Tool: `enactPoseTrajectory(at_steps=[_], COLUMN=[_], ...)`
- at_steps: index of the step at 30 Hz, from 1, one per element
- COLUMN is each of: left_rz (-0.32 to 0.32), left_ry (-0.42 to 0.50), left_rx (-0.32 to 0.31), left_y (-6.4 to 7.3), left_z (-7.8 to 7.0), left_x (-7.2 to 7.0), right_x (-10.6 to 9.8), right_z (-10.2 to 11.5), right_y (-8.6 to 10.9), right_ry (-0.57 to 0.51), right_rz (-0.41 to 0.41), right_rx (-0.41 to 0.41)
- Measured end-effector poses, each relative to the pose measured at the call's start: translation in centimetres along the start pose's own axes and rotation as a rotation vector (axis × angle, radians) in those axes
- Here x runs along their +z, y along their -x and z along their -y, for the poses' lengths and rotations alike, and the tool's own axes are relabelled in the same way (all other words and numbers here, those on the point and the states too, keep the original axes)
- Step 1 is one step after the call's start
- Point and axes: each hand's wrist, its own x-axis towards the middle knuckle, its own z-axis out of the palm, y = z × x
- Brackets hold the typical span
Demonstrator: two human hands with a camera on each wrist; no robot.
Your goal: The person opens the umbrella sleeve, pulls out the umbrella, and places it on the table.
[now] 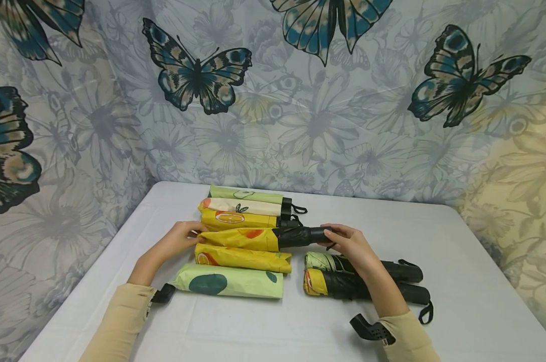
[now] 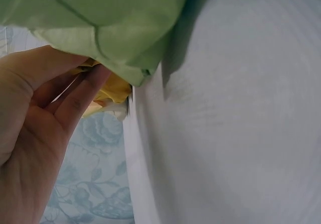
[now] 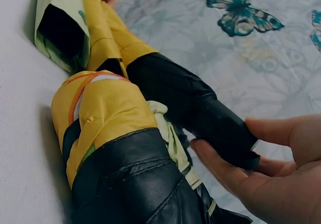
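Between the two hands lies a folded umbrella [image 1: 297, 237], black at its right part, partly inside a yellow fruit-print sleeve [image 1: 236, 238]. My left hand [image 1: 178, 240] pinches the sleeve's left end; in the left wrist view a green sleeve [image 2: 115, 28] overlaps those fingertips. With thumb and fingers my right hand [image 1: 352, 246] grips the black handle end, which the right wrist view shows as a dark cylinder [image 3: 220, 128]. Just in front lies another yellow sleeve [image 1: 245, 259], then a pale green sleeve [image 1: 250, 283], its opening dark in the right wrist view.
Behind are sleeved umbrellas: yellow [image 1: 241, 219], cream [image 1: 250, 206] and light green [image 1: 254, 194]. Under the right forearm lie two bare folded umbrellas, one green-and-black [image 1: 320, 260], one yellow-and-black [image 1: 315, 282]. A white cloth covers the table [image 1: 300, 332]; butterfly-print fabric [image 1: 318, 125] hangs behind.
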Motion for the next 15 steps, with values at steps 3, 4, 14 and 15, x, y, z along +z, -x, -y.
enactPoseTrajectory(at_steps=[3,4,14,15], left_rz=[0.003,0.002,-0.035,-0.036], left_ry=[0.005,0.000,-0.013,-0.015], left_rx=[-0.001,-0.002,-0.024,-0.020], left_y=[0.0,-0.1,0.5,0.5], left_z=[0.0,0.0,0.6,0.6], left_x=[0.1,0.1,-1.0,-1.0], right_x=[-0.2,-0.3,-3.8,-4.1], right_z=[-0.1,-0.1,-0.3,-0.3], right_y=[0.0,0.0,1.1,1.2], right_ry=[0.000,0.004,-0.024,-0.026], right_rz=[0.001,0.001,0.000,0.002], right_rx=[-0.004,-0.007,-0.073,-0.073])
